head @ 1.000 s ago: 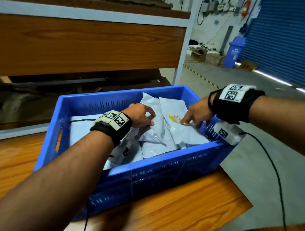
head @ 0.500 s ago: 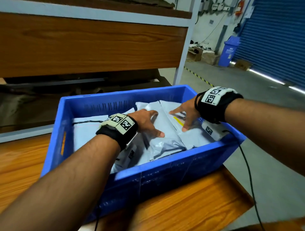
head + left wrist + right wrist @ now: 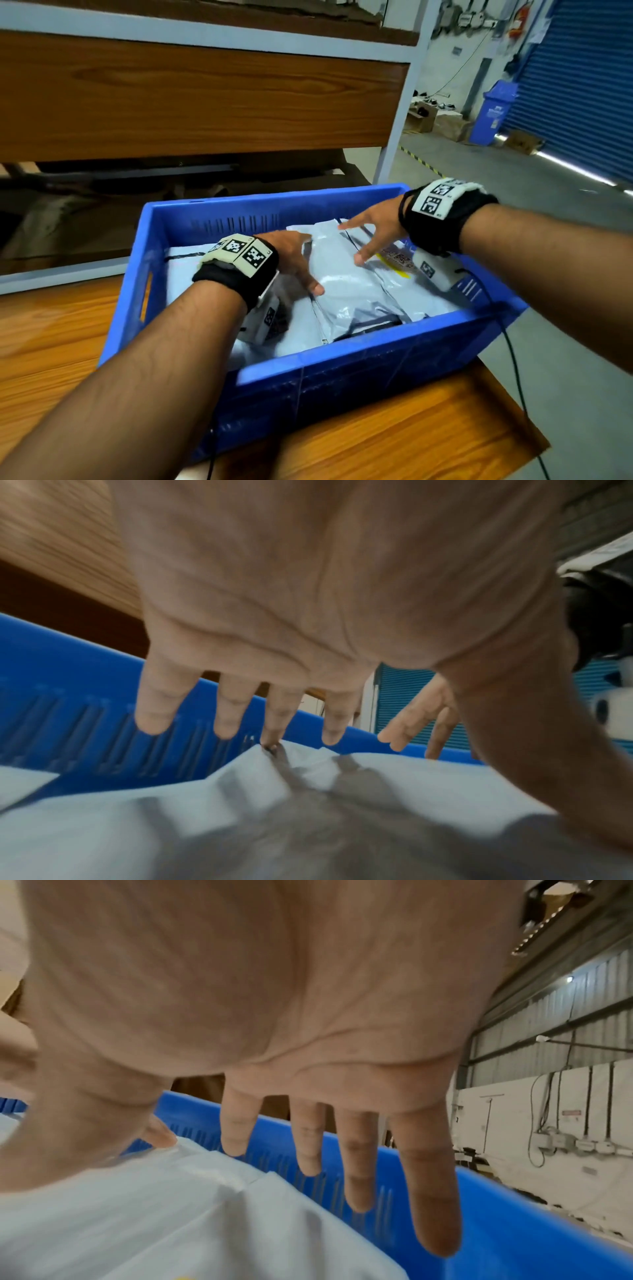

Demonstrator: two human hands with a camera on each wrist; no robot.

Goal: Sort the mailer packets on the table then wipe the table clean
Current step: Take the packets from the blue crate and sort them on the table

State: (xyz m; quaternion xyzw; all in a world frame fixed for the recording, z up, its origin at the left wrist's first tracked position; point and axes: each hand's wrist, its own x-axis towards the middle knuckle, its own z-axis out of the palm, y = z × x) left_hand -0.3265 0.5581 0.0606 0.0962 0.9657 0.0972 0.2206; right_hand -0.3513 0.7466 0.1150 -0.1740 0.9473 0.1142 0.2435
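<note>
Several grey-white mailer packets (image 3: 346, 291) lie stacked inside a blue plastic crate (image 3: 342, 373) on the wooden table (image 3: 394, 442). My left hand (image 3: 294, 260) is spread flat just over the left side of the top packet (image 3: 308, 818), with its fingers (image 3: 154, 704) straight. Over the right side hovers my right hand (image 3: 370, 233), its fingers (image 3: 428, 1177) also straight and splayed, above a packet (image 3: 154, 1218) with a yellow label (image 3: 394, 262). Neither hand holds anything.
A wooden shelf unit with a white metal frame (image 3: 394, 120) stands right behind the crate. The table's right edge drops to a concrete floor (image 3: 565, 308). A blue bin (image 3: 493, 116) and cardboard boxes sit far back by a blue shutter.
Both hands let go of the packets and flattened out over the stack. The top packet now lies flatter in the crate. The right hand moved left, inside the crate.
</note>
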